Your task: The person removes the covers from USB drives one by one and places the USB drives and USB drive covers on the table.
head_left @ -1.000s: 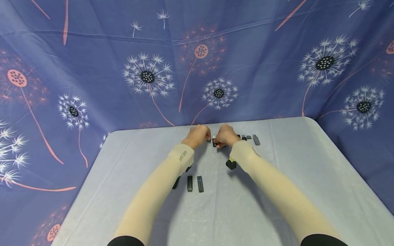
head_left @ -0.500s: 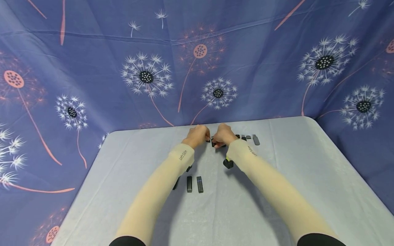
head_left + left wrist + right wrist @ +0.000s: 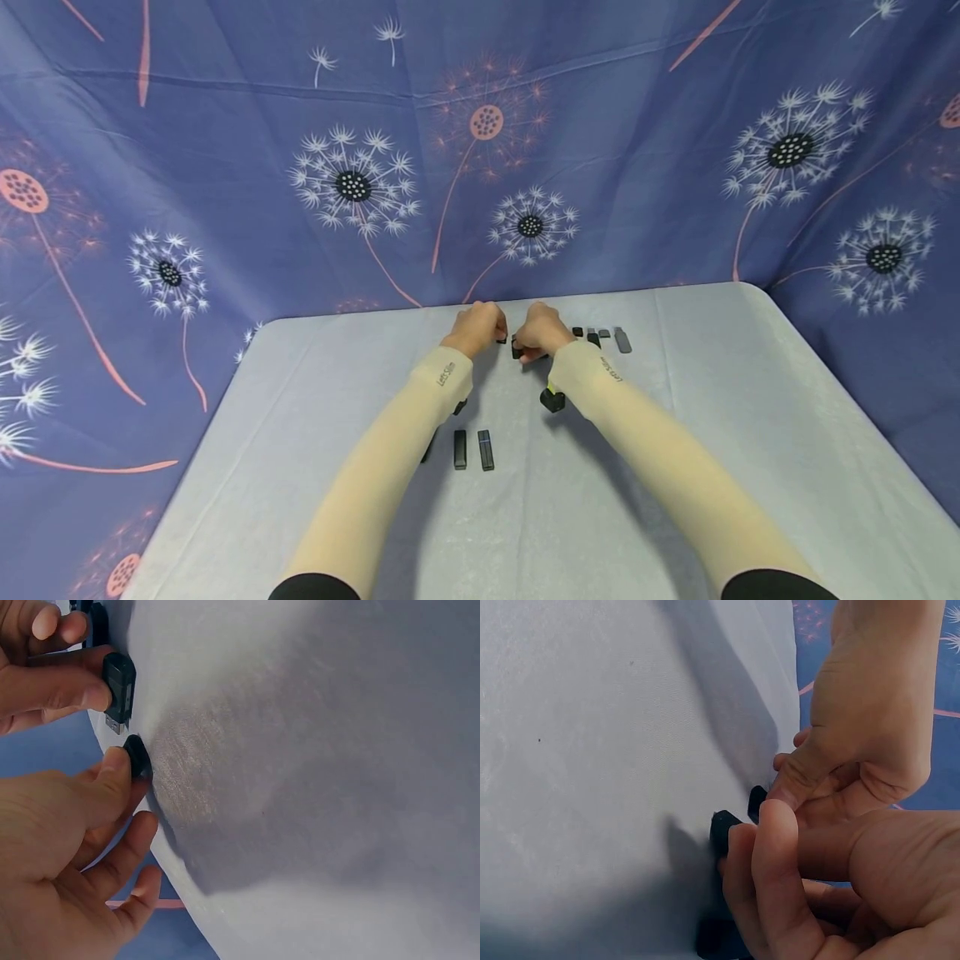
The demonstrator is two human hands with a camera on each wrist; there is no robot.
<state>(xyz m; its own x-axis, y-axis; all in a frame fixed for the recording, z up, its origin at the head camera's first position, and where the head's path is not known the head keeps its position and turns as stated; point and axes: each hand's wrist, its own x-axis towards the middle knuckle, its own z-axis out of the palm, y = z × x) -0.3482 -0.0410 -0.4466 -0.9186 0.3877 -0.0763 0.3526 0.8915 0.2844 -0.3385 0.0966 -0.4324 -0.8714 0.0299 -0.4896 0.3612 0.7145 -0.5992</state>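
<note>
At the far side of the table, my left hand (image 3: 477,327) pinches a small dark cap (image 3: 136,756) between thumb and fingers. Close beside it, my right hand (image 3: 543,331) pinches a black USB flash drive (image 3: 118,682). The drive's metal plug (image 3: 114,725) points towards the cap, with a narrow gap between the two. In the right wrist view, fingers cover much of the drive (image 3: 723,831), and the cap (image 3: 757,802) shows at the left hand's fingertips. A further dark piece (image 3: 718,939) lies beneath the right hand, mostly hidden.
Right of the hands stand a grey flash drive (image 3: 622,340) and several small dark pieces (image 3: 593,338) along the far edge. Nearer the front lie two black sticks (image 3: 460,450), with another partly behind the left sleeve. A patterned blue cloth (image 3: 645,208) hangs behind the table.
Both hands have shifted slightly left, the cap and drive with them. The pale plug, visible in the head view one second ago, hardly shows there now.
</note>
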